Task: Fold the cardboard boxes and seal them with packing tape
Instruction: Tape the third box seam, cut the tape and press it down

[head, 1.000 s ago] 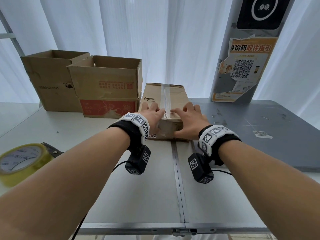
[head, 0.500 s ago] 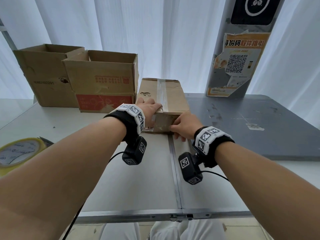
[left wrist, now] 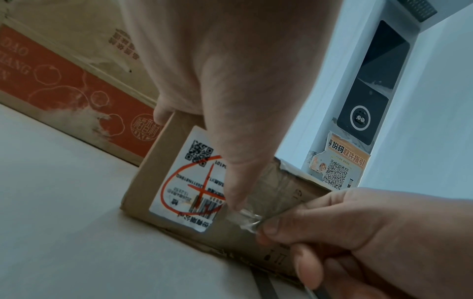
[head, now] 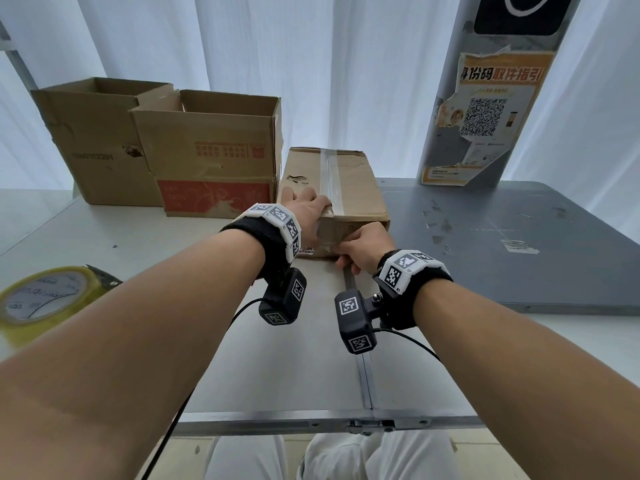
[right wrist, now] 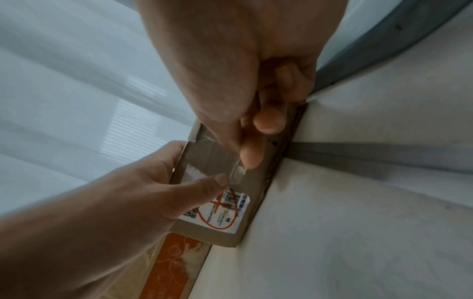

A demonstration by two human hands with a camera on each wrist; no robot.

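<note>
Right grip [head: 363,247] pinches tape end [left wrist: 245,214] | left grip [head: 306,211] holds taped box [head: 360,188] | 2 open boxes [head: 207,157] [head: 100,133] | 1 roll [head: 45,299]

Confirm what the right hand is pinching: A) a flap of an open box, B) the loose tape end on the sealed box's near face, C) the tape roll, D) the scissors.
B: both wrist views show the right hand pinching the tape end at the near face of the box; the tape roll lies untouched far left.
</note>
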